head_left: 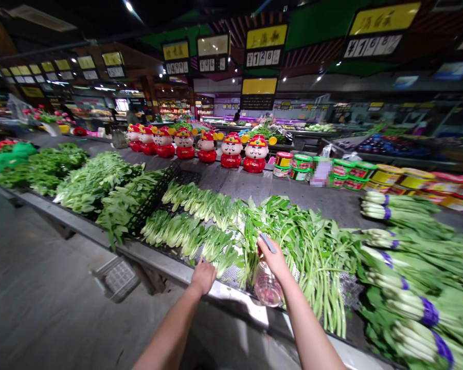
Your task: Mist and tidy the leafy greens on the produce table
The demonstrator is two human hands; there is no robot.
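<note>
My right hand (pixel 275 261) grips a clear spray bottle (pixel 268 289) by its neck, with the grey trigger head (pixel 267 242) at the top of the fist. The bottle is upright over the front edge of the vegetable stand, before a heap of long-stemmed leafy greens (pixel 304 231). At the front row of small bok choy (pixel 185 234), my left hand (pixel 203 277) is closed, its fingers curled at the nearest plants. Whether a stem is inside those fingers is hidden. Wet-looking shine shows on the greens and bok choy.
A black crate wall (pixel 152 203) divides the bok choy from leafy bunches (pixel 88 182) on the left. Purple-banded greens (pixel 412 303) lie at right. Red figurines (pixel 231 151) and stacked tubs (pixel 355 174) line the back. A metal rail (pixel 162 262) edges the stand; price signs (pixel 266 46) hang above.
</note>
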